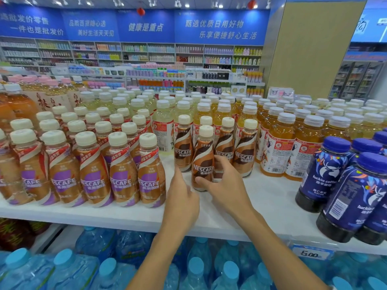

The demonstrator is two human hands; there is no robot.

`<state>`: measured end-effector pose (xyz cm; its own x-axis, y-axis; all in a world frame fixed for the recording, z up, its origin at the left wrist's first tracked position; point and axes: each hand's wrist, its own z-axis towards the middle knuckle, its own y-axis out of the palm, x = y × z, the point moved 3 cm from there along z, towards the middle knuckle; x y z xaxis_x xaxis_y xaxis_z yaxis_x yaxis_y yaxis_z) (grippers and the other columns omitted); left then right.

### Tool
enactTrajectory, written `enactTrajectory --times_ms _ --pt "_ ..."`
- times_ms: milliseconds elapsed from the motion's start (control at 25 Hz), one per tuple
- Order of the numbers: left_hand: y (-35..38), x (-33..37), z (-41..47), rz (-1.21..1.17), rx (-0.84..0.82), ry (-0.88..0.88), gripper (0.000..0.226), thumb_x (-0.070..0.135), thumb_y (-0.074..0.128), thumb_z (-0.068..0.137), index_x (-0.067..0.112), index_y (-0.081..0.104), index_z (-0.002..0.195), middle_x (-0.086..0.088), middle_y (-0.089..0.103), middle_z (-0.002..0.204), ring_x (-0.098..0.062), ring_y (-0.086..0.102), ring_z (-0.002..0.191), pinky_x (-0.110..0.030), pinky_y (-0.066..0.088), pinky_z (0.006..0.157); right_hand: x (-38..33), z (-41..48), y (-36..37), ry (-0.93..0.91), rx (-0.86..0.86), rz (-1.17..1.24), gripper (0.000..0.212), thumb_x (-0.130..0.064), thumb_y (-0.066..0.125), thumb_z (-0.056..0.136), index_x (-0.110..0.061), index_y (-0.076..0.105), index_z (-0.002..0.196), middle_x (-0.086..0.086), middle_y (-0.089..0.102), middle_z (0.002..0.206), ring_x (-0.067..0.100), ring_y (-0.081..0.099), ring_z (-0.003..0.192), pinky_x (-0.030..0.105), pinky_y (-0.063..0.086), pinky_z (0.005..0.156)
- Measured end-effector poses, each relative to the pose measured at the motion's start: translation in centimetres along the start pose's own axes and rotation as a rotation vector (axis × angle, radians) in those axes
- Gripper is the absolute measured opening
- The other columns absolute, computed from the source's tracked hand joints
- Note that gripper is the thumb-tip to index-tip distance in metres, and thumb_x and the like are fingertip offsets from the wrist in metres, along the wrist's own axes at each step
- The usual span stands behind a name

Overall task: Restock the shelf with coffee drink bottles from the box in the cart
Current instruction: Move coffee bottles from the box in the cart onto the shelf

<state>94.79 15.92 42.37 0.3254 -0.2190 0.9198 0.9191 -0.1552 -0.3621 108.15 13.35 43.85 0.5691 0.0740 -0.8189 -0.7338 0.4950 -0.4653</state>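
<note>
A brown Nescafe coffee bottle with a cream cap stands upright on the white shelf, in front of a few more brown Nescafe bottles. My right hand grips its lower body, thumb on the front, fingers curled round its right side. My left hand is just left of the bottle, with a finger stretched up toward the neighbouring brown bottle; contact is unclear. The box and cart are out of view.
Purple-label Nescafe bottles fill the shelf's left. Orange tea bottles stand to the right, dark blue Luckin coffee bottles at the right front edge. Large water jugs sit on the lower shelf. A price tag hangs on the shelf edge.
</note>
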Motion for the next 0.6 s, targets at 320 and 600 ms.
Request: enactTrajectory --times_ms 320,600 --pt "-3.7 -0.1 -5.7 0.054 0.088 0.078 0.041 0.021 0.048 0.104 0.031 0.049 0.144 0.015 0.054 0.14 0.0 0.05 0.125 -0.021 0.041 0.108 -1.2 1.3 3.2 0.02 -0.06 0.046 0.065 -0.033 0.085 0.079 -0.029 0.052 0.134 -0.015 0.062 0.124 0.001 0.056 0.109 0.004 0.036 0.076" --pt "-7.0 -2.2 -9.1 -0.075 0.128 -0.038 0.035 0.014 0.062 0.096 0.041 0.067 0.117 0.021 0.066 0.122 0.008 0.06 0.111 0.0 0.044 0.085 -1.1 1.6 5.0 0.03 -0.044 0.05 0.058 -0.039 0.08 0.083 -0.027 0.052 0.133 -0.01 0.064 0.126 0.009 0.061 0.114 0.028 0.053 0.095"
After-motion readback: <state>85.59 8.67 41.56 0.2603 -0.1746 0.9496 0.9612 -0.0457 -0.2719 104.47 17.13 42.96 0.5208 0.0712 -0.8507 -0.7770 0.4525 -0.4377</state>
